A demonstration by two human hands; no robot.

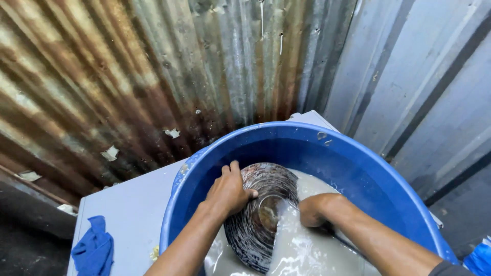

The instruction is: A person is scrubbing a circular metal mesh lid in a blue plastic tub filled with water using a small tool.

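Note:
A dark round plate (pixel 255 225) with a ribbed, shiny surface stands on edge in cloudy grey water inside a big blue plastic basin (pixel 358 168). My left hand (pixel 228 192) grips the plate's upper left rim, thumb across its face. My right hand (pixel 314 209) is half under the water at the plate's right side, fingers curled and hidden; I cannot tell what it holds.
The basin rests on a grey table top (pixel 133 204) in a corner of rusty corrugated metal walls (pixel 128 76). A crumpled blue cloth (pixel 94 248) lies near the table's left front edge. Something blue (pixel 481 258) shows at the far right bottom.

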